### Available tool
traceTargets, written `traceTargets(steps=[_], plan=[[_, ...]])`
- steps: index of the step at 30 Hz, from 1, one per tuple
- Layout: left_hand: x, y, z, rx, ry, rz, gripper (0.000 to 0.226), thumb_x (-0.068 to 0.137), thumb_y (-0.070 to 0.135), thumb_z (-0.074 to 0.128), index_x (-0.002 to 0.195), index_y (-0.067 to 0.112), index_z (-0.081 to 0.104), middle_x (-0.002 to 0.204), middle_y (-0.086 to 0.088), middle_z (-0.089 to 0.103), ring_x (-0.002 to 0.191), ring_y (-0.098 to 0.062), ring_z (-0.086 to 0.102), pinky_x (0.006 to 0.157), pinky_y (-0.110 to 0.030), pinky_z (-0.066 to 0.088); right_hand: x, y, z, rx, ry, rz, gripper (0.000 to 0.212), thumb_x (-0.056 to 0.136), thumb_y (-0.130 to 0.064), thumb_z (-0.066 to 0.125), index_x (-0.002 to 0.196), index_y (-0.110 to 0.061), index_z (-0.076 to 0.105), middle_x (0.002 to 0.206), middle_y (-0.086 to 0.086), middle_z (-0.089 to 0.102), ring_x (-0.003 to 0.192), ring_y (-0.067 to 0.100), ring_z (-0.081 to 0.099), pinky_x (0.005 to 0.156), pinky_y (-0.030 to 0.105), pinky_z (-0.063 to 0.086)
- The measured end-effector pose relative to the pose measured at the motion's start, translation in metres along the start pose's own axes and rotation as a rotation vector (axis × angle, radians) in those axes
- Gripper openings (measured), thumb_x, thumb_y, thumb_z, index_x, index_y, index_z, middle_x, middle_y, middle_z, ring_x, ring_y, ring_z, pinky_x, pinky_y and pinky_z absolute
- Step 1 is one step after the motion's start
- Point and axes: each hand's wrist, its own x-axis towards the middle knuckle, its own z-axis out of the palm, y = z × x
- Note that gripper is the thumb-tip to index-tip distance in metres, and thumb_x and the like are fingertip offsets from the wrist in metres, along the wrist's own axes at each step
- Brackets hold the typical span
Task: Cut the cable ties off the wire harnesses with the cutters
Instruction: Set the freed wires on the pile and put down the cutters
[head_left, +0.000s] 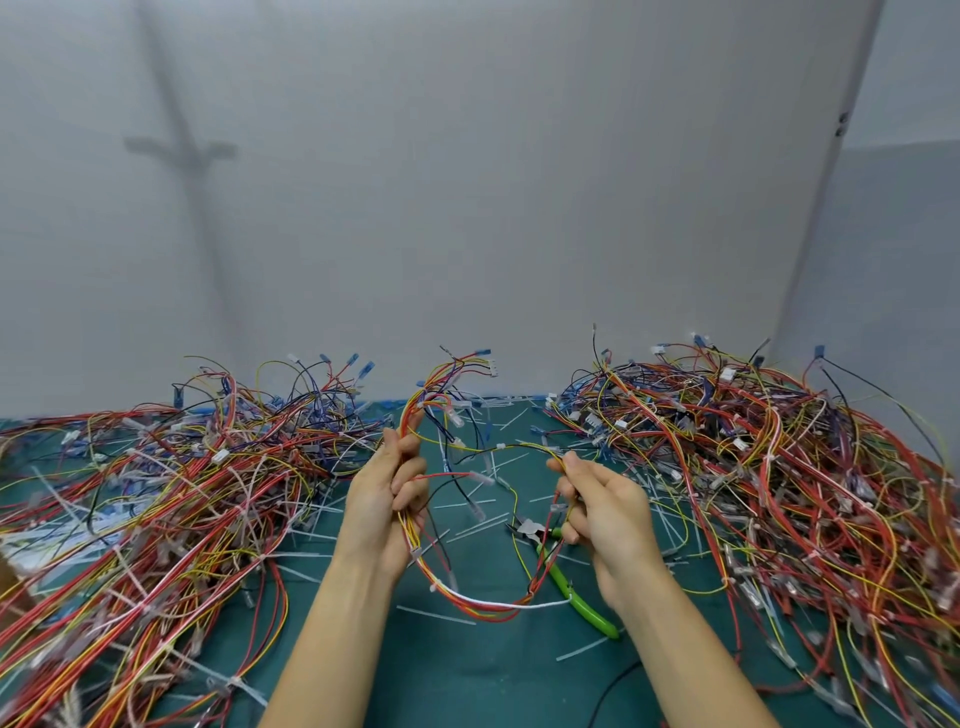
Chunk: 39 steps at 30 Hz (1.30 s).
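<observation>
A wire harness (470, 603) of red, yellow, orange and white wires hangs in a loop between my hands above the green mat. My left hand (387, 499) grips its thick bundle, whose ends with blue and white connectors stick up behind. My right hand (605, 512) pinches thin yellow and red strands of the same harness. A small white cable tie (501, 446) sits on the yellow wire stretched between the hands. The green-handled cutters (563, 574) lie on the mat below my right hand, untouched, jaws pointing left.
A large heap of harnesses (156, 499) covers the left of the green mat (467, 675), and another heap (779, 467) covers the right. Several cut white tie pieces (467, 530) litter the mat between them. A grey wall stands close behind.
</observation>
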Motion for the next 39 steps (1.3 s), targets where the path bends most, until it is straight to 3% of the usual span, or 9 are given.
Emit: traceTargets(steps=[5, 9, 14, 17, 22, 28, 31, 35, 39], plan=[[0.003, -0.002, -0.003, 0.181, 0.054, 0.131, 0.025, 0.102, 0.008, 0.038, 0.116, 0.002, 0.058, 0.078, 0.003, 0.056, 0.05, -0.002, 0.043, 0.043, -0.011, 0.038, -0.002, -0.001, 0.002, -0.098, 0.031, -0.11, 0.014, 0.096, -0.018, 0.059, 0.102, -0.016, 0.072, 0.089, 0.003, 0.068, 0.044, 0.01, 0.045, 0.044, 0.023, 0.045], [0.002, -0.002, -0.004, 0.373, 0.035, 0.149, 0.03, 0.098, 0.002, 0.043, 0.119, 0.008, 0.063, 0.096, 0.007, 0.071, 0.066, -0.006, 0.054, 0.058, -0.018, 0.045, -0.009, -0.004, 0.005, -0.377, -0.002, -0.364, 0.011, 0.091, -0.02, 0.067, 0.096, -0.026, 0.074, 0.116, -0.01, 0.059, 0.085, 0.012, 0.065, 0.07, 0.034, 0.055], [0.001, -0.003, -0.002, 0.525, 0.02, 0.173, 0.035, 0.095, 0.001, 0.048, 0.126, 0.011, 0.06, 0.113, 0.008, 0.071, 0.071, -0.003, 0.059, 0.061, -0.016, 0.046, -0.024, -0.014, 0.011, -0.531, -0.691, -0.103, 0.023, 0.08, -0.034, 0.071, 0.092, -0.015, 0.076, 0.086, 0.009, 0.073, 0.076, 0.01, 0.066, 0.068, 0.026, 0.05], [0.0, -0.004, -0.001, 0.608, 0.008, 0.191, 0.034, 0.095, 0.003, 0.05, 0.125, 0.017, 0.062, 0.117, 0.009, 0.07, 0.072, 0.0, 0.061, 0.065, -0.015, 0.05, -0.026, -0.012, 0.012, -0.615, -0.831, -0.055, 0.012, 0.087, -0.019, 0.07, 0.091, -0.009, 0.074, 0.09, 0.011, 0.075, 0.07, 0.015, 0.066, 0.067, 0.028, 0.051], [-0.001, -0.006, 0.002, 0.619, 0.002, 0.18, 0.029, 0.092, 0.022, 0.056, 0.118, 0.015, 0.066, 0.112, -0.003, 0.073, 0.085, -0.006, 0.067, 0.078, -0.026, 0.049, -0.025, -0.016, 0.012, -0.34, -0.716, -0.117, 0.025, 0.093, -0.027, 0.063, 0.09, -0.006, 0.075, 0.075, 0.009, 0.073, 0.039, 0.013, 0.044, 0.042, 0.017, 0.036], [-0.01, -0.012, 0.012, 0.735, -0.193, 0.096, 0.027, 0.085, 0.044, 0.069, 0.103, 0.024, 0.072, 0.122, -0.008, 0.069, 0.103, -0.019, 0.068, 0.083, -0.029, 0.055, -0.023, -0.012, 0.02, -0.203, -0.562, -0.16, 0.035, 0.084, -0.049, 0.057, 0.095, -0.023, 0.078, 0.062, 0.005, 0.059, 0.037, 0.007, 0.023, 0.039, 0.021, 0.015], [-0.009, -0.011, 0.013, 0.689, -0.168, 0.112, 0.044, 0.082, 0.037, 0.072, 0.118, 0.013, 0.064, 0.126, -0.009, 0.066, 0.093, -0.016, 0.068, 0.081, -0.027, 0.054, -0.024, -0.009, 0.023, -0.215, -0.546, -0.155, 0.037, 0.087, -0.051, 0.056, 0.101, -0.023, 0.077, 0.073, -0.001, 0.057, 0.043, 0.005, 0.025, 0.041, 0.018, 0.02], [-0.008, -0.011, 0.015, 0.517, -0.075, 0.155, 0.016, 0.08, 0.028, 0.069, 0.093, 0.024, 0.077, 0.117, -0.008, 0.071, 0.085, -0.011, 0.065, 0.076, -0.023, 0.052, -0.02, -0.013, 0.014, -0.057, -0.63, -0.036, 0.042, 0.093, -0.037, 0.046, 0.109, -0.009, 0.073, 0.083, 0.005, 0.066, 0.058, 0.011, 0.043, 0.05, 0.023, 0.035], [-0.005, -0.008, 0.016, 0.267, -0.005, 0.192, 0.025, 0.079, 0.019, 0.065, 0.102, 0.01, 0.063, 0.107, -0.009, 0.074, 0.078, -0.008, 0.068, 0.07, -0.018, 0.056, -0.019, -0.019, 0.001, -0.147, -0.666, -0.01, 0.037, 0.086, -0.019, 0.048, 0.108, -0.003, 0.073, 0.086, 0.011, 0.071, 0.08, 0.015, 0.064, 0.066, 0.019, 0.046]])
